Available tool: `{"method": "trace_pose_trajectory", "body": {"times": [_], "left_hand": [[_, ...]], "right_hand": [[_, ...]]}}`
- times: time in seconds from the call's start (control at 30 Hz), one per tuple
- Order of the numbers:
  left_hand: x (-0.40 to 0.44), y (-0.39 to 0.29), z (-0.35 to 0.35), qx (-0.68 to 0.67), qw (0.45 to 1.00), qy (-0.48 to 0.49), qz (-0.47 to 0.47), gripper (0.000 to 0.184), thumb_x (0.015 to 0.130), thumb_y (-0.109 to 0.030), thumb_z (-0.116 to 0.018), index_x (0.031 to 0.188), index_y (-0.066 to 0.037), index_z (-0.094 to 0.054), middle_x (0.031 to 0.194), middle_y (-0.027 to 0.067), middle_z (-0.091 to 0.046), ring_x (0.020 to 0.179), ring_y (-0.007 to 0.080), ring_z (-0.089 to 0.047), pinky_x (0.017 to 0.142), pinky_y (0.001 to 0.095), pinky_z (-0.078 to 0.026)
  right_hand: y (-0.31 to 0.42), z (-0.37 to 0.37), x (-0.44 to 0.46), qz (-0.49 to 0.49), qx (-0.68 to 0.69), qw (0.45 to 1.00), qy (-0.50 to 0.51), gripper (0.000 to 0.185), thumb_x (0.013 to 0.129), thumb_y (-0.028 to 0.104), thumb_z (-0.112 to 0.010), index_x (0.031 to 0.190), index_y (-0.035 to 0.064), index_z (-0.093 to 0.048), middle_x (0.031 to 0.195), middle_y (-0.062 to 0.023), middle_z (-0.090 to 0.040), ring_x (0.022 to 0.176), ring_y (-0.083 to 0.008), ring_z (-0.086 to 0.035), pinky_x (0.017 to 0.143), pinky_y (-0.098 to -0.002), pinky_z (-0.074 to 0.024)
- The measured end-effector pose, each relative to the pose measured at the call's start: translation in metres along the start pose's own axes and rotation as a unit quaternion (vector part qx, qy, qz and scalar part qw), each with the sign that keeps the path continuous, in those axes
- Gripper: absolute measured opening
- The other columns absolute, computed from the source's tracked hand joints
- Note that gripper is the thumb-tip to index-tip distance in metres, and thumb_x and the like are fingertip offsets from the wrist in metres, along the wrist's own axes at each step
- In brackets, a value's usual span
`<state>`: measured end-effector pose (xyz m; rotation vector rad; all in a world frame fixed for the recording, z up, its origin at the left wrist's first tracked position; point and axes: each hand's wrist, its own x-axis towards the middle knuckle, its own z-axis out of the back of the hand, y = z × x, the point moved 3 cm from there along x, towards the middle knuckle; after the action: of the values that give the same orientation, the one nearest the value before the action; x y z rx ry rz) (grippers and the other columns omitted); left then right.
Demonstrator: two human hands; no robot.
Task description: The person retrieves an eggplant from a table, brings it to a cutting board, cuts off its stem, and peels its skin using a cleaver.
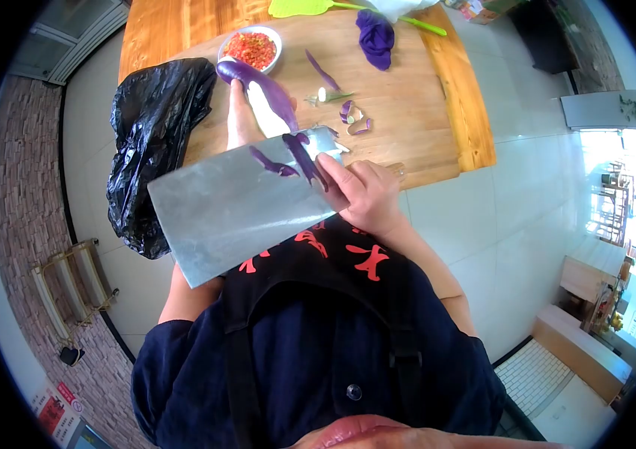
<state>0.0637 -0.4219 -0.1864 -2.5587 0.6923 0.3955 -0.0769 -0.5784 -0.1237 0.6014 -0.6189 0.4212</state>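
My left hand (240, 123) is closed round a purple eggplant (279, 96), over the cutting board. A long white strip of bare flesh shows along the eggplant's side. In my right hand (363, 196) is a wide cleaver (220, 206), its broad face turned up towards me and covering the eggplant's near end and part of my left wrist. Dark strips of eggplant peel (303, 159) cling to the blade by my right fingers. On the board (415, 112) lie the cut stem end (325, 95), a straight peel strip (321, 69) and curled peel pieces (354, 117).
A white bowl of chopped red peppers (250, 49) stands on the board beyond the eggplant. A black plastic bag (155, 142) hangs over the wooden table's (475, 127) left side. At the back are a crumpled purple cloth (375, 39) and a green fly swatter (299, 7).
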Motion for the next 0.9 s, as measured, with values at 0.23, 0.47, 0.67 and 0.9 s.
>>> {"method": "trace_pose_trajectory", "body": {"times": [0.23, 0.47, 0.67, 0.9], "left_hand": [[-0.002, -0.001, -0.003, 0.048, 0.997, -0.050, -0.042, 0.061, 0.095, -0.058, -0.027, 0.093, -0.005, -0.057, 0.074, 0.0109, -0.059, 0.068, 0.0264, -0.059, 0.059, 0.0394, -0.050], [-0.017, -0.001, -0.011, 0.086, 0.994, -0.050, -0.048, 0.063, 0.095, -0.058, -0.026, 0.090, -0.004, -0.058, 0.071, 0.0100, -0.059, 0.063, 0.0253, -0.059, 0.053, 0.0371, -0.049], [-0.013, 0.006, -0.011, 0.065, 0.997, -0.010, -0.032, 0.064, 0.095, -0.058, -0.027, 0.090, -0.003, -0.059, 0.071, 0.0096, -0.059, 0.062, 0.0247, -0.059, 0.051, 0.0367, -0.049], [-0.018, 0.005, -0.011, 0.065, 0.997, -0.019, -0.025, 0.065, 0.094, -0.060, -0.029, 0.093, -0.002, -0.058, 0.075, 0.0097, -0.061, 0.062, 0.0229, -0.060, 0.052, 0.0348, -0.050]], "right_hand": [[0.012, 0.001, 0.002, 0.037, -0.021, 0.999, 0.010, 0.043, 0.064, 0.011, -0.073, 0.108, 0.0118, -0.068, 0.059, 0.0002, -0.039, 0.047, -0.0151, -0.043, 0.043, -0.0285, -0.0358], [0.007, 0.000, 0.000, 0.010, -0.023, 1.000, -0.006, 0.044, 0.066, 0.011, -0.072, 0.109, 0.0114, -0.067, 0.060, 0.0000, -0.040, 0.049, -0.0157, -0.044, 0.045, -0.0285, -0.0374], [0.018, 0.004, 0.003, 0.050, -0.040, 0.998, 0.028, 0.042, 0.067, 0.008, -0.073, 0.108, 0.0109, -0.067, 0.060, 0.0000, -0.040, 0.047, -0.0161, -0.043, 0.043, -0.0289, -0.0362], [0.013, 0.001, 0.003, 0.038, -0.030, 0.999, 0.001, 0.043, 0.068, 0.009, -0.071, 0.111, 0.0122, -0.067, 0.060, 0.0001, -0.037, 0.047, -0.0159, -0.041, 0.043, -0.0288, -0.0353]]}}
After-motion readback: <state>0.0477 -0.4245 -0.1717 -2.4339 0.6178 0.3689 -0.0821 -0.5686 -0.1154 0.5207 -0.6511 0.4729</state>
